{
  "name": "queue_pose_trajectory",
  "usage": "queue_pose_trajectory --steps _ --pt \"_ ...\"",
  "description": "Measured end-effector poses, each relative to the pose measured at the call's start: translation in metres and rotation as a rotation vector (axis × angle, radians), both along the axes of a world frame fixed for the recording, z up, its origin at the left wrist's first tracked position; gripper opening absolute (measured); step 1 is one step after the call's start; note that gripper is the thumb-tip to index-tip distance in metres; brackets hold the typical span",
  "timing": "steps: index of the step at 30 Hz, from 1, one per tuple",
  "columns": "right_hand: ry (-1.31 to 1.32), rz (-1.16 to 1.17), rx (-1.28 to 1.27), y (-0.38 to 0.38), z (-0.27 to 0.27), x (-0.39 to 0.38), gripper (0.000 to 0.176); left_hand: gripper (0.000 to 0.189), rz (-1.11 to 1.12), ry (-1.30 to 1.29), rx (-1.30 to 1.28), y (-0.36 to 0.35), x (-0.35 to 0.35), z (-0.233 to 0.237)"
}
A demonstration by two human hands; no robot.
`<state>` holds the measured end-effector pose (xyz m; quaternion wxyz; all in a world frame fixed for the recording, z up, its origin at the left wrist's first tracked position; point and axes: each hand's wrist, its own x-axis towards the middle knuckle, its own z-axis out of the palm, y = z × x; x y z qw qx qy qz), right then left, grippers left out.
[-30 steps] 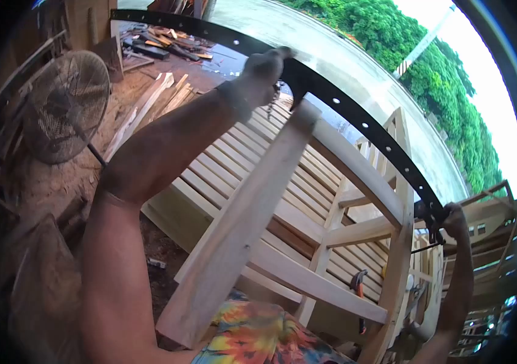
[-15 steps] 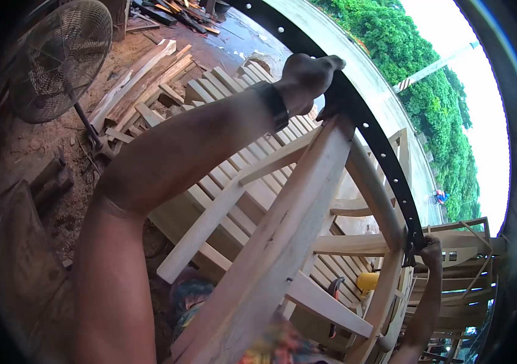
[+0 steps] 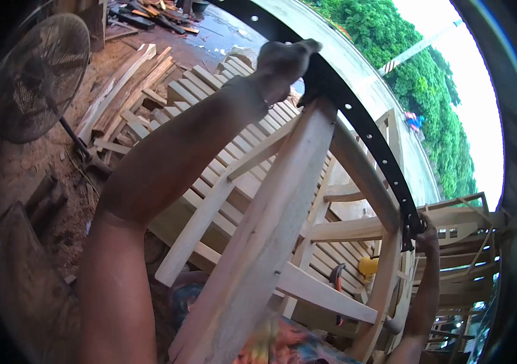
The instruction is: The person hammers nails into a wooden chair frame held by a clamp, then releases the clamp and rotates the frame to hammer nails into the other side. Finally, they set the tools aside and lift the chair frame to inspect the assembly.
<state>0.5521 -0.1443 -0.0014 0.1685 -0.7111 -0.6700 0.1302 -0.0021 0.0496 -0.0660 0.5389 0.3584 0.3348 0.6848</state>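
Note:
A long black perforated strip (image 3: 355,115) curves across the upper middle of the view, dotted with pale round holes. My left hand (image 3: 282,64) is closed around it just above the top of a wooden post (image 3: 289,182). Farther right, my right hand (image 3: 427,232) grips the strip near its lower end, beside a curved wooden rail (image 3: 367,176). The post and rail belong to a bare wooden frame with crosspieces (image 3: 325,291). Where the strip meets the post top, my left hand partly hides the contact.
Slatted wooden pieces (image 3: 204,85) lie behind the frame. A standing fan (image 3: 43,76) is at the left, near loose boards (image 3: 119,91). An orange-and-black tool (image 3: 337,282) and a yellow object (image 3: 367,266) sit beyond the crosspieces. More wooden framework (image 3: 452,261) stands at the right.
The view has shifted slightly, moving the frame and my left hand left and down in the picture. My right hand and the strip's end sit a little higher. Both hands keep their hold.

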Motion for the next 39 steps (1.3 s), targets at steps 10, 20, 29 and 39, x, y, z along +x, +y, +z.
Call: queue_pose_trajectory --steps 10,20,29,39 --pt "0.279 0.011 0.037 -0.047 -0.033 0.049 0.065 0.03 0.079 0.117 0.046 0.002 -0.007 0.001" --pt "0.953 -0.226 0.505 -0.06 -0.12 0.174 0.07 0.021 -0.294 0.163 0.022 0.0 -0.014 0.008" --pt "0.989 -0.486 -0.118 -0.126 -0.144 0.122 0.047 0.023 -0.149 0.191 -0.03 0.007 -0.016 0.003" --pt "0.898 -0.069 0.264 -0.1 -0.022 0.189 0.052 0.018 -0.037 0.327 -0.171 0.014 -0.022 -0.001"
